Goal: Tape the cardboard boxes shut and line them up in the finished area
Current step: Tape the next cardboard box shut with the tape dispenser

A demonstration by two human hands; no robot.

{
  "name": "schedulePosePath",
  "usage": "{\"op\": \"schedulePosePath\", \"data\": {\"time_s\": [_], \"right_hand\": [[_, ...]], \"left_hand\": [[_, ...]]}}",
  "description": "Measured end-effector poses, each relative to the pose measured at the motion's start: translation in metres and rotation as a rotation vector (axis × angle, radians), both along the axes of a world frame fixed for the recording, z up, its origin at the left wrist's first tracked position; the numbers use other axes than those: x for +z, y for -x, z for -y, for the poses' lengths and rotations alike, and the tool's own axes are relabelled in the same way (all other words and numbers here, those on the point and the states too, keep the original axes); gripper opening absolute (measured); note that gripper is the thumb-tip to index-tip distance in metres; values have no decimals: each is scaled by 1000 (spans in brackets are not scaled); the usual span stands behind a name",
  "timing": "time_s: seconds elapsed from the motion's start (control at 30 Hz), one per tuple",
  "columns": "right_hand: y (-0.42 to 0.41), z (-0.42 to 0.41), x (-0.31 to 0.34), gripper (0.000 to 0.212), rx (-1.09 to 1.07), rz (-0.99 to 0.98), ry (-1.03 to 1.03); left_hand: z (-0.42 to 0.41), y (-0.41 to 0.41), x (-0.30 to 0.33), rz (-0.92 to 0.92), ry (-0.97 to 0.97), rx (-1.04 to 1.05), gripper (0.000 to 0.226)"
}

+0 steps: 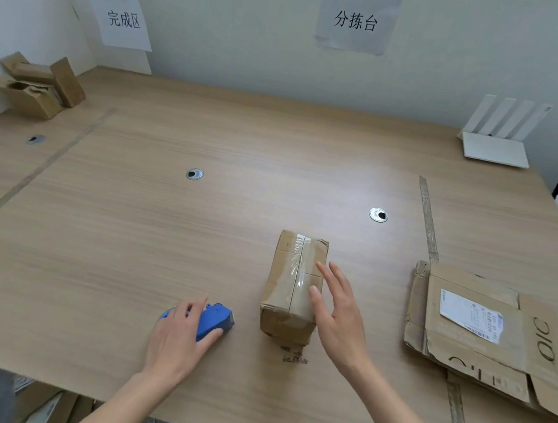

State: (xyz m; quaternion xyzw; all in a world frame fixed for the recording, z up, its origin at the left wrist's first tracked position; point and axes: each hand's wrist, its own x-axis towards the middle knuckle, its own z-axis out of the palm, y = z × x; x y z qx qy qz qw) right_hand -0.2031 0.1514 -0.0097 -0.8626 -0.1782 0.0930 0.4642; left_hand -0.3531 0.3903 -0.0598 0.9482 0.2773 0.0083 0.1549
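A small brown cardboard box (292, 288) stands on the table (131, 230) near the front middle, with clear tape running along its top seam. My right hand (337, 315) is beside the box's right side, fingers straight, the fingertips at its upper right edge. My left hand (182, 335) rests on a blue tape dispenser (212, 321) lying on the table left of the box, fingers curled over it. At the far left, below a paper sign, two small cardboard boxes (37, 86) sit together, one with open flaps.
A flattened cardboard carton (498, 341) with a shipping label lies at the right. A white router (498, 138) stands at the back right. Tape strips (428, 220) mark lines on the table. Round cable holes (194, 174) dot the middle. More cardboard lies under the front edge.
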Motion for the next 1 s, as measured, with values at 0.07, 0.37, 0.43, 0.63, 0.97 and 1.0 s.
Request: {"op": "schedulePosePath", "data": {"time_s": [0.07, 0.37, 0.43, 0.63, 0.97, 1.0], "right_hand": [[2, -2, 0, 47, -5, 6, 5], [6, 0, 4, 49, -20, 55, 12], [6, -1, 8, 49, -30, 78, 15], [15, -23, 42, 48, 147, 143, 136], [18, -88, 127, 45, 268, -297, 13], [19, -91, 133, 42, 270, -312, -4]], "left_hand": [[-5, 10, -16, -91, -99, 26, 76], [-11, 7, -33, -143, -161, -29, 64], [-9, 6, -23, -110, -47, -31, 64], [-17, 6, 41, 10, 14, -174, 71], [-38, -6, 186, 200, -7, -345, 65], [-40, -6, 193, 209, 0, -356, 64]]}}
